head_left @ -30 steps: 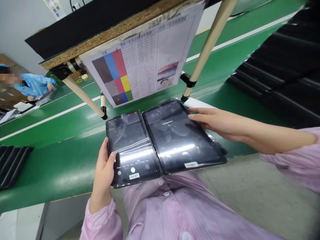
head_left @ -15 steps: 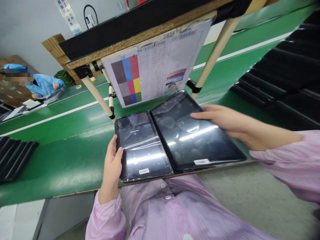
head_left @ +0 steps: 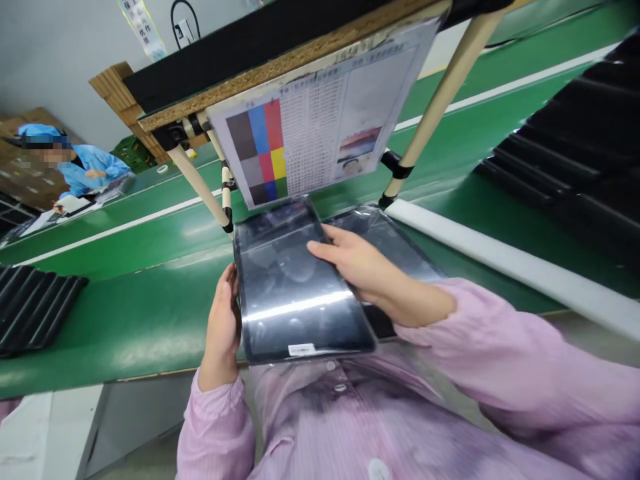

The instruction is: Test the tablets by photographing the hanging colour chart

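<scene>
A dark tablet [head_left: 295,287] in clear film, with a white label at its near edge, is in my right hand [head_left: 360,263], thumb on top at its right side. My left hand [head_left: 225,323] is at the left edge of this tablet, its fingers partly hidden. Any tablet underneath it is covered from view. Another film-wrapped tablet [head_left: 400,247] lies to the right, partly behind my right hand and forearm.
Behind the tablets, a colour chart sheet [head_left: 320,127] hangs from a shelf on beige pipes [head_left: 445,100]. A white bar [head_left: 510,263] and black ribbed trays [head_left: 575,140] are at right; another black tray [head_left: 35,310] is at left. A person in blue [head_left: 90,167] sits across the green bench [head_left: 145,320].
My right hand has carried its tablet left, over the place of the one showing a screen message. The tablet at right and the white bar now show. The left hand's thumb has left the screen.
</scene>
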### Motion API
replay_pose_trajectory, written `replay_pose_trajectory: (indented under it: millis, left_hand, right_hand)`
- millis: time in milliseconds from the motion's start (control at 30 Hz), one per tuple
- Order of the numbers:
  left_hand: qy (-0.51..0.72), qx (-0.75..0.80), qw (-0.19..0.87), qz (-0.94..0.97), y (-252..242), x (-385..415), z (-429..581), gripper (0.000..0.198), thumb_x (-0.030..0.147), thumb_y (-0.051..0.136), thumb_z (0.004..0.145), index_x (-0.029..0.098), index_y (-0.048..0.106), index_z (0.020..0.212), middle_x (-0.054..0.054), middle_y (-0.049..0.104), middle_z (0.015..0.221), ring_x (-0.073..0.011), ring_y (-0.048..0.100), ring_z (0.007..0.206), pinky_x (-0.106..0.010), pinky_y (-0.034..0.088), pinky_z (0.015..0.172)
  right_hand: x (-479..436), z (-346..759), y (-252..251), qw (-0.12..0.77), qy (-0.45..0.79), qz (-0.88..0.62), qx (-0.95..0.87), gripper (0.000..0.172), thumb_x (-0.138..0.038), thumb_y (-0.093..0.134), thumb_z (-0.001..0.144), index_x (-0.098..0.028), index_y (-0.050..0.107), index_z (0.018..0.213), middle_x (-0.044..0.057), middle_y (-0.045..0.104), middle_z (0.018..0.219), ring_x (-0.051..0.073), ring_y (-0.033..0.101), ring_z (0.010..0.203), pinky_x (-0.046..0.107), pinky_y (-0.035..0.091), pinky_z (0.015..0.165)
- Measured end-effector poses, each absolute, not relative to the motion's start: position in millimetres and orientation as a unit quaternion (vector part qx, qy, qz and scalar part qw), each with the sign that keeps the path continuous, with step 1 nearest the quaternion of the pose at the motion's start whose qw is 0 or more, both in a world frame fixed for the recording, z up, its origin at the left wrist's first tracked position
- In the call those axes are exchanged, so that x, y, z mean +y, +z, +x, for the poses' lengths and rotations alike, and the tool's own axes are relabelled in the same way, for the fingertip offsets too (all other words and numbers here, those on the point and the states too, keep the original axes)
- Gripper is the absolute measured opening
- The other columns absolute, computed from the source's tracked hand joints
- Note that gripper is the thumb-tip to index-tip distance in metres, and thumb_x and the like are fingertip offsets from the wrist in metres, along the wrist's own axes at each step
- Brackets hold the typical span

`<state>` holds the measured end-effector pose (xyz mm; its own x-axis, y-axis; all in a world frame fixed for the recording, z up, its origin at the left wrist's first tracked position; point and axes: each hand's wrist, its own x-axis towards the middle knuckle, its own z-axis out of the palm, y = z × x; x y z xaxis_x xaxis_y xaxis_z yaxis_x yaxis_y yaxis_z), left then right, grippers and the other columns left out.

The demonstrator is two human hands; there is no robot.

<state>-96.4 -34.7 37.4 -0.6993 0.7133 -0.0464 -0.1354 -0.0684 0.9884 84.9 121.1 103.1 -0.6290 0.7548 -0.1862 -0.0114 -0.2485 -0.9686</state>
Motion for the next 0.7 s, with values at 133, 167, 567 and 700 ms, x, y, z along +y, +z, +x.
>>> replay_pose_trajectory:
  millis: [133,167,567,700]
  left_hand:
    - [0.659,0.637,0.318,0.241,39.3,-36.7,-94.0,0.06,0.056,0.059,0.092,0.023,0.056,0.142,-0.009,0.054,0.152,-0.0279,0.05,0.142,-0.043,0.038,0.119]
    - [0.65,0.646,0.32,0.24,40.3,-36.3,-92.7,0.06,0.056,0.06,0.092,0.024,0.056,0.142,-0.009,0.055,0.152,-0.0279,0.05,0.141,-0.043,0.039,0.118]
    - [0.623,0.655,0.361,0.228,118.4,-25.2,-25.9,0.07,0.05,0.071,0.084,0.03,0.051,0.148,-0.005,0.063,0.143,-0.0322,0.065,0.125,-0.045,0.053,0.106]
    - [0.586,0.635,0.379,0.332,133.3,6.1,10.8,0.069,0.052,0.064,0.089,0.027,0.046,0.151,-0.006,0.058,0.148,-0.033,0.054,0.137,-0.049,0.043,0.116]
  right_hand:
    - [114.2,84.4,70.7,0.332,0.518,-0.381,-0.69,0.065,-0.037,0.072,0.076,-0.022,0.059,0.137,0.009,0.043,0.158,0.032,0.032,0.151,0.054,0.021,0.127]
    - [111.3,88.0,65.3,0.329,0.524,-0.398,-0.677,0.07,-0.04,0.072,0.076,-0.022,0.056,0.142,0.009,0.038,0.161,0.032,0.029,0.152,0.054,0.02,0.127]
    - [80.4,131.9,63.6,0.309,0.84,-0.301,-0.331,0.076,-0.04,0.072,0.08,-0.029,0.041,0.148,0.002,0.072,0.112,0.016,0.069,0.083,0.03,0.056,0.079]
    - [90.2,193.0,90.6,0.394,0.811,-0.259,-0.346,0.089,-0.034,0.081,0.07,-0.029,0.041,0.15,0.002,0.071,0.114,0.017,0.069,0.083,0.029,0.056,0.076]
